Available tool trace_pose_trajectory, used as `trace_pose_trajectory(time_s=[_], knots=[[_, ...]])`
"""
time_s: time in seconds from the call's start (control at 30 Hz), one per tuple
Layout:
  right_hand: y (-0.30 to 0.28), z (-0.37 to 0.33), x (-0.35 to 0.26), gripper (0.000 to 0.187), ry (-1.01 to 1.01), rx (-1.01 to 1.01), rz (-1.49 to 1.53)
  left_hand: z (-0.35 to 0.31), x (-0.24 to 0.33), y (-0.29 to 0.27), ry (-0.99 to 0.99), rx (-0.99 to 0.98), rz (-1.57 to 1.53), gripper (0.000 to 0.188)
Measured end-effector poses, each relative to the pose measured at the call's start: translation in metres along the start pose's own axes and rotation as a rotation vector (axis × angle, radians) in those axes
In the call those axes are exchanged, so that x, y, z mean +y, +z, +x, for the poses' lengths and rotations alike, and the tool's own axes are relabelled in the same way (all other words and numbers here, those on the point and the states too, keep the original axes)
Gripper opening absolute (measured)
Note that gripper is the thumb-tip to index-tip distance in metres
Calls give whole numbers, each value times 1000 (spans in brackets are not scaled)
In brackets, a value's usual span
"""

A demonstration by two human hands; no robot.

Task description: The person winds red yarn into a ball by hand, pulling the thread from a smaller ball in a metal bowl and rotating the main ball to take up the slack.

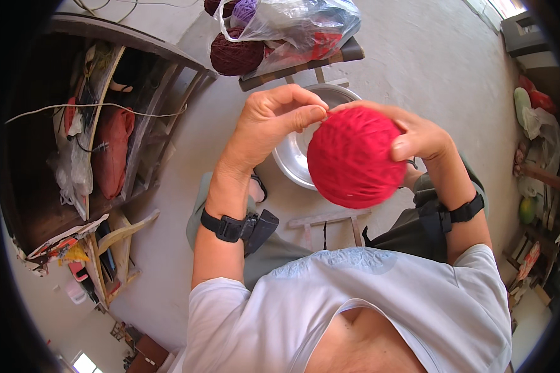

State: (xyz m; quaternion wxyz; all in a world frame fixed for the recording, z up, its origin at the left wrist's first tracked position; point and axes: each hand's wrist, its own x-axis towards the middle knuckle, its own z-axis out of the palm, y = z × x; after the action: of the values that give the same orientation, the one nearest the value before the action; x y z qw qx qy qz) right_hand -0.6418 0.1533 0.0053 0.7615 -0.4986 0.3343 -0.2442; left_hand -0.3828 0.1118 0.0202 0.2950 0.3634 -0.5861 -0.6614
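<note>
A large ball of red yarn (354,158) is held up in front of me over a round metal basin (287,163). My right hand (422,133) grips the ball from its right and far side, with the thumb pressed on the wound strands. At the ball's upper left edge, the thumb and forefinger of my left hand (270,118) are pinched together on the red yarn; the strand itself is barely visible. Part of the basin is hidden behind the ball.
Beyond the basin, a low stool (305,68) bears a clear plastic bag (298,28) and a dark maroon yarn ball (236,53), with purple yarn beside it. A wooden cabinet (127,124) full of items stands left. Bags and other goods line the right wall.
</note>
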Motion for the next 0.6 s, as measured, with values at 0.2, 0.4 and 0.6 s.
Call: trace_pose_trajectory(time_s=[0.2, 0.4, 0.6], knots=[[-22, -21, 3, 99, -296, 251, 404, 6, -11, 9, -49, 1, -65, 22], [-12, -2, -14, 68, -563, 400, 603, 7, -14, 21, -230, -172, -25, 23], [-20, 7, -8, 79, -349, 886, -17, 2, 0, 20, -312, -376, -78, 20]])
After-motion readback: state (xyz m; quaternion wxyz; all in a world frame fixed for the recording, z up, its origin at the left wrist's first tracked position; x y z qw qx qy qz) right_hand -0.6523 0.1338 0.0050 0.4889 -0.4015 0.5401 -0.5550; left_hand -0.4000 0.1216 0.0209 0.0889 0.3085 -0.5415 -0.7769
